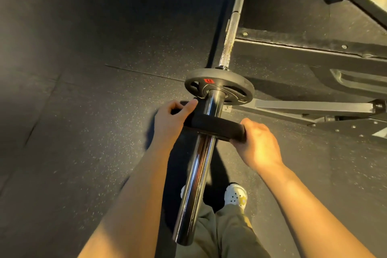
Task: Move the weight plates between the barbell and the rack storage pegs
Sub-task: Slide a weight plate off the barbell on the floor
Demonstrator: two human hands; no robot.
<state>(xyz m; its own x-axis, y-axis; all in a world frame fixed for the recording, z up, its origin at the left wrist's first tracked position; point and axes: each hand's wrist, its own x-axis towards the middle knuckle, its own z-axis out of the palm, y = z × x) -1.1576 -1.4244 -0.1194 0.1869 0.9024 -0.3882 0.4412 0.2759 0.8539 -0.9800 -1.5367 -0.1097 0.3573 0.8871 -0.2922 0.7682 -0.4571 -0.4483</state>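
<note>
A: Barbell?
B: Long chrome steel barbell [199, 165], sleeve end pointing toward camera, thin knurled shaft running up and away to top of view. Hanging above dark speckled rubber floor [83, 111].

A: Plates on it?
B: One small round black rubber-coated weight plate [219, 88] with cut-out grip holes and a red label, seated far up the sleeve against the inner collar. Label digits too small to read for sure.

A: Hands?
B: Both on a black collar clamp with side wings [213, 126], wrapped around the sleeve just camera-side of the plate, not touching the plate. Left hand [171, 123] clenched on left wing, thumb over top toward the sleeve. Right hand [257, 142] curled around right wing end, fingers closed on it.

A: Clamp locked or loose?
B: Cannot tell.

A: Rack?
B: Black steel rack frame [314, 48] with bolted base plates, right and upper right, beside the shaft. Storage pegs not made out.

A: Anything else?
B: Olive green trousers [230, 232] and a white patterned shoe [235, 195] under the sleeve end, bottom centre.
</note>
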